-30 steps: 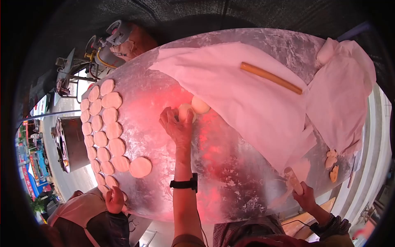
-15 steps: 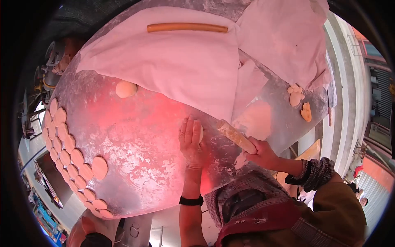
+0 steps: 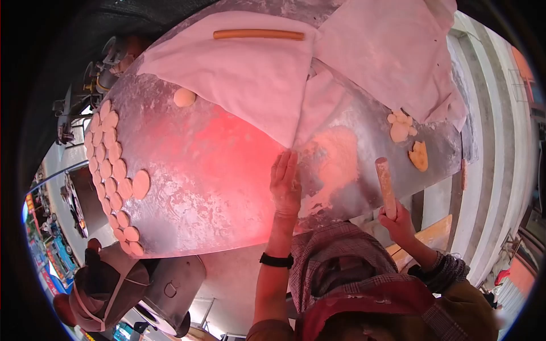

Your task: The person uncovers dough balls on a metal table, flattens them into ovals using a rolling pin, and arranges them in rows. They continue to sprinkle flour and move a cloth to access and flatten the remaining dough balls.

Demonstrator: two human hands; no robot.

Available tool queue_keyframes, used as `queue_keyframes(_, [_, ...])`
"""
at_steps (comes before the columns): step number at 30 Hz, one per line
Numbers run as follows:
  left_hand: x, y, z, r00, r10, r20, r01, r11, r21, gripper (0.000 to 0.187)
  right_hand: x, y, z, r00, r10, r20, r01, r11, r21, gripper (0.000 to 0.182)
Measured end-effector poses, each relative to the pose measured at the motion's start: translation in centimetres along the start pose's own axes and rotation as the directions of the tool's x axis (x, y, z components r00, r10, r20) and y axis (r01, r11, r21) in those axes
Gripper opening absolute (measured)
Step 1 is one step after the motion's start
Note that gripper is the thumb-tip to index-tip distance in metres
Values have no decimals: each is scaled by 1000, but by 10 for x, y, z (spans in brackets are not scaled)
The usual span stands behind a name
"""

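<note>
My left hand (image 3: 286, 184) lies over the metal work table (image 3: 216, 221), fingers stretched out and close together, beside a patch of flour (image 3: 335, 162). Its fingertips reach the lower corner of a pale cloth (image 3: 250, 79). Whether any dough is under the palm is hidden. My right hand (image 3: 398, 224) is closed around the lower end of a short wooden rolling pin (image 3: 385, 182), held upright in view near the table's front edge. A dough ball (image 3: 184, 97) sits by the cloth's left edge. Flat dough rounds (image 3: 111, 165) line the table's left side, with one larger round (image 3: 141, 184) apart.
A longer wooden stick (image 3: 259, 34) rests on the cloth. A second pale cloth (image 3: 387, 62) covers the back right. Small dough lumps (image 3: 401, 126) and a yellowish piece (image 3: 419, 156) lie at the right. A metal container (image 3: 173, 290) stands below the front left edge.
The view has shifted. My left hand has moved right, towards the flour; the dough seen beside it earlier no longer shows clearly. My right hand has swung the rolling pin right, away from the flour.
</note>
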State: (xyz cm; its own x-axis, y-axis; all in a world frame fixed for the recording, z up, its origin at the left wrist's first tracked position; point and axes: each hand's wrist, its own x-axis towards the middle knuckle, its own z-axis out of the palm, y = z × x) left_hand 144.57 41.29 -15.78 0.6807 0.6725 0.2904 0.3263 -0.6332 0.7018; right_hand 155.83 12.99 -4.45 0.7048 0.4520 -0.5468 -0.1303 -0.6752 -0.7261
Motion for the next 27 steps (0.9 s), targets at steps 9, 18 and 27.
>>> queue_keyframes(9, [-12, 1, 2, 1000, 13, -1, -12, 945, 327, 32, 9, -3, 16, 995, -51, 83, 48, 998, 40, 15])
queue_keyframes(18, [-48, -51, -61, 901, -307, -307, 396, 870, 292, 29, 20, -22, 47, 955, -171, 241, 175, 985, 4, 15])
queue_keyframes(27, [-57, -75, -111, 904, -379, -198, 422, 865, 270, 54, 37, -69, 99, 846, -230, 480, 340, 928, -154, 22])
